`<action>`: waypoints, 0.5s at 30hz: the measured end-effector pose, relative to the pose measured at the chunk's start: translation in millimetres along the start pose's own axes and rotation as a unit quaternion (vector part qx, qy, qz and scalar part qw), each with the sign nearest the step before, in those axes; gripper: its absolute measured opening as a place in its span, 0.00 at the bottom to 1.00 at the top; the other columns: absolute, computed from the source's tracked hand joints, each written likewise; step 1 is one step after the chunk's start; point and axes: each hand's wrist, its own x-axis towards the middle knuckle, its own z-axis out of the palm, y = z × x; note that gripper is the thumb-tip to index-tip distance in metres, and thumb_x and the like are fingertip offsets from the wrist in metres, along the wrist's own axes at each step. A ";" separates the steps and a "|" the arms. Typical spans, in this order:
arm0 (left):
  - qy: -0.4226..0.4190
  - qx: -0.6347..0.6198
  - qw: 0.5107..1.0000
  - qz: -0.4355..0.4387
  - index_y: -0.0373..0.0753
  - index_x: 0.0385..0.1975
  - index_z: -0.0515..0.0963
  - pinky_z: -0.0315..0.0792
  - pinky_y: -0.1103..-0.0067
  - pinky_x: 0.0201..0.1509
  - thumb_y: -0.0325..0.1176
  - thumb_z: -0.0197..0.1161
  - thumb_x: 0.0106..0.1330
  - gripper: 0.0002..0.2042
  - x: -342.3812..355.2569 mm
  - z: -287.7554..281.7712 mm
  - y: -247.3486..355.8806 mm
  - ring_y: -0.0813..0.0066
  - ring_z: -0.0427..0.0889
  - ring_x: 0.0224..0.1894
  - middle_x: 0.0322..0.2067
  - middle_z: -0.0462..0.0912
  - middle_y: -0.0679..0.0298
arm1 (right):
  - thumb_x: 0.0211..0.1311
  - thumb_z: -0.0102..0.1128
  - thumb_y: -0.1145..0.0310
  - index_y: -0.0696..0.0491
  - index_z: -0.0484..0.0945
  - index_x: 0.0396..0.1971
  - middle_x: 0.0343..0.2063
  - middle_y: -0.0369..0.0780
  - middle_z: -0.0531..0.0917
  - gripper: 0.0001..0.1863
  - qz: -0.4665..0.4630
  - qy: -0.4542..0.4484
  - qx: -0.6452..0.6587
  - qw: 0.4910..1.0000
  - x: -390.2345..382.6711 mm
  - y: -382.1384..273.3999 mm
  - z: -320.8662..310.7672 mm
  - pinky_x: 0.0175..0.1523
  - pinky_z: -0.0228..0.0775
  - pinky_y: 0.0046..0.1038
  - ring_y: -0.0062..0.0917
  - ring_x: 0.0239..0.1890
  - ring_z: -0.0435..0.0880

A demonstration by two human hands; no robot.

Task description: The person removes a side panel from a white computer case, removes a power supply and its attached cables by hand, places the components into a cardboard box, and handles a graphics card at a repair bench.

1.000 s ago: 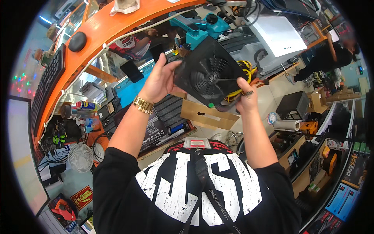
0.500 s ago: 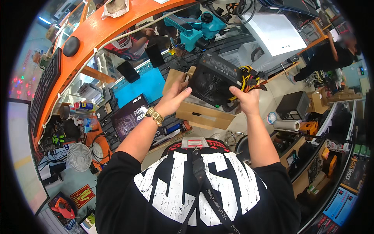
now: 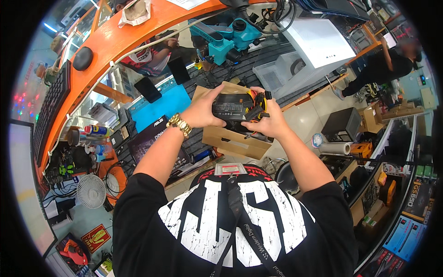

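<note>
Between my two hands is a black computer power supply [image 3: 229, 107], its labelled side facing up and its bundle of black and yellow cables [image 3: 256, 110] at the right end. My left hand [image 3: 203, 108], with a gold watch on the wrist, grips the left end. My right hand [image 3: 271, 121] clasps the right end and the cables. Directly below the unit is an open brown cardboard box [image 3: 236, 142], its near flap folded out toward me. How far the unit sits inside the box is hidden by my hands.
A dark motherboard box [image 3: 154, 141] and a blue mat [image 3: 159, 107] lie to the left. Behind stand a teal microscope [image 3: 226, 41] and a white computer case [image 3: 318, 44]. A small white fan [image 3: 91, 190] is at the lower left. Another person [image 3: 392, 64] stands at the far right.
The power supply has been turned from showing its fan to showing its label, and lowered toward the open box. Both hands have shifted with it, the right one moving left.
</note>
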 end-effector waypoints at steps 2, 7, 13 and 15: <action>-0.026 0.050 0.998 0.007 0.39 0.75 0.60 0.71 0.66 0.70 0.38 0.85 0.45 0.54 8.8 -9.6 0.2 0.50 0.75 0.66 0.66 0.71 0.51 | 0.36 0.89 0.67 0.58 0.69 0.66 0.60 0.45 0.79 0.52 0.001 0.004 0.009 1.000 1.4 3.1 2.7 0.70 0.69 0.34 0.34 0.63 0.79; -0.011 0.145 0.987 0.064 0.36 0.66 0.69 0.75 0.62 0.62 0.39 0.85 0.42 0.47 12.2 -21.4 5.2 0.48 0.77 0.60 0.57 0.74 0.52 | 0.35 0.91 0.63 0.61 0.68 0.67 0.62 0.48 0.77 0.56 -0.016 0.022 -0.008 1.000 -1.0 16.6 6.0 0.71 0.68 0.34 0.37 0.63 0.79; -0.022 0.146 0.987 0.063 0.37 0.66 0.69 0.78 0.61 0.58 0.38 0.84 0.45 0.45 15.6 -14.8 -0.4 0.47 0.81 0.56 0.58 0.73 0.53 | 0.34 0.92 0.58 0.61 0.66 0.68 0.63 0.49 0.75 0.59 -0.020 -0.024 -0.095 0.995 -6.9 20.7 0.8 0.72 0.67 0.38 0.43 0.66 0.76; -0.015 0.161 0.985 0.069 0.37 0.66 0.68 0.78 0.61 0.58 0.38 0.84 0.45 0.45 16.3 -12.6 -1.3 0.46 0.81 0.56 0.58 0.73 0.54 | 0.34 0.92 0.57 0.61 0.65 0.68 0.64 0.51 0.75 0.60 0.012 -0.055 -0.098 0.994 -7.5 14.2 -4.8 0.71 0.68 0.39 0.45 0.66 0.76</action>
